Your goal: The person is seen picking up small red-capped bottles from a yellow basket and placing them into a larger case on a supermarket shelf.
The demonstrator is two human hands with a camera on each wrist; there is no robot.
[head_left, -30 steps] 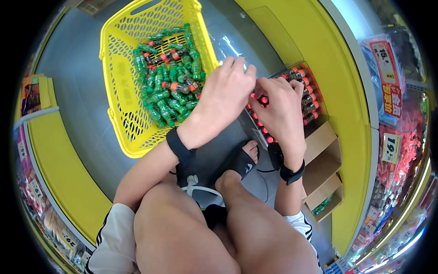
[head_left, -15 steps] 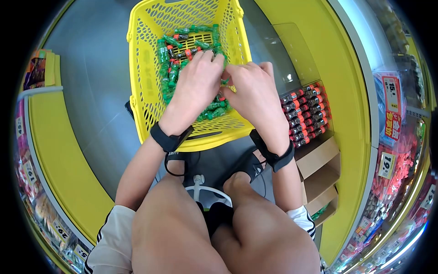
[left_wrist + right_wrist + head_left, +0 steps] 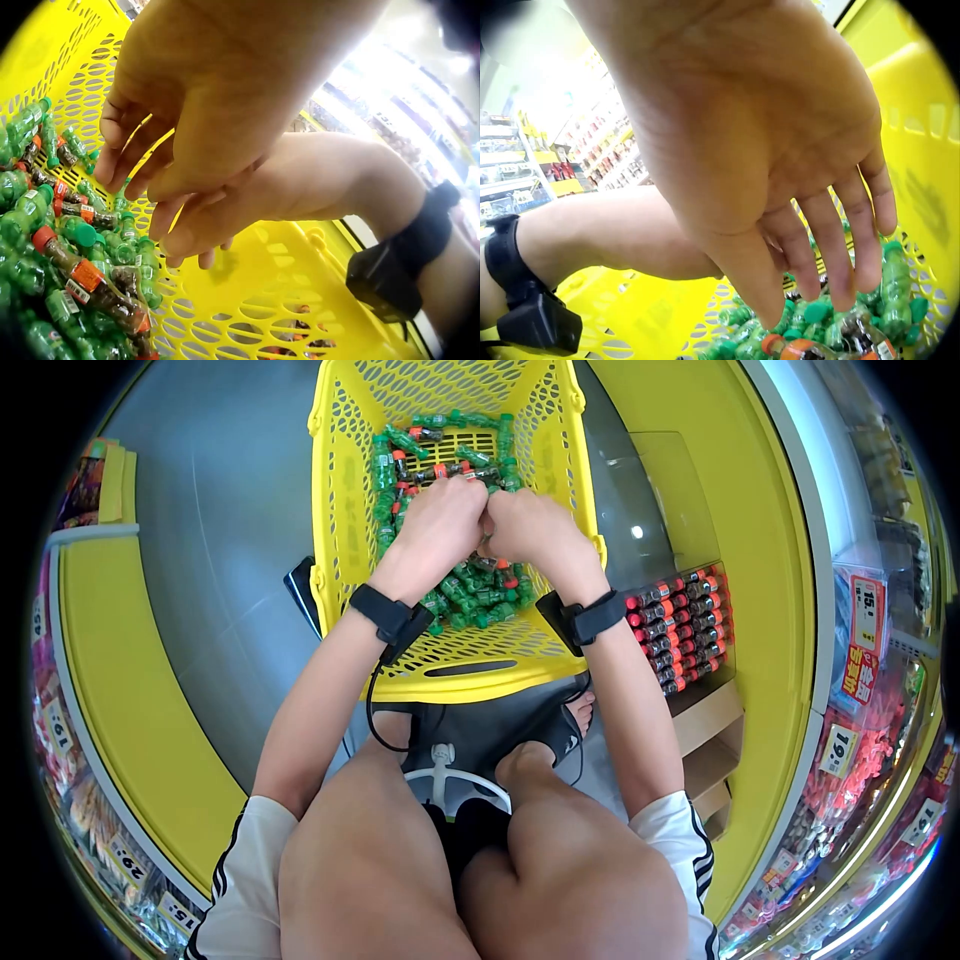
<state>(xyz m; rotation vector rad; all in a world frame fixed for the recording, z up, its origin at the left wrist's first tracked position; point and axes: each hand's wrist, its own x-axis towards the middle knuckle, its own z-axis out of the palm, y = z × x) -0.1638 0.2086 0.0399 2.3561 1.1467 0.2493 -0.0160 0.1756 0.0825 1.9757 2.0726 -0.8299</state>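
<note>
Both bare hands are over the yellow basket (image 3: 455, 688), touching or very close to each other. The left hand (image 3: 436, 528) has loosely bent fingers pointing down, with nothing seen in them in the left wrist view. Beside it is the right hand (image 3: 545, 532); its fingers (image 3: 826, 247) hang fairly straight, spread and empty in the right wrist view. Below them lies a loose heap of small green bottles (image 3: 468, 595) mixed with dark bottles with red or orange caps (image 3: 97, 285). The hands hide part of the heap in the head view.
Right of the basket, a clear-sided container holds rows of dark, red-capped bottles (image 3: 680, 630) beside a yellow shelf edge (image 3: 775, 620). Opened cardboard boxes (image 3: 708, 732) stand below it. Packed shelves with price tags line both sides. The person's feet are just behind the basket.
Both hands have moved from beside the container of dark bottles to above the basket. The basket now appears farther right and more central in the head view.
</note>
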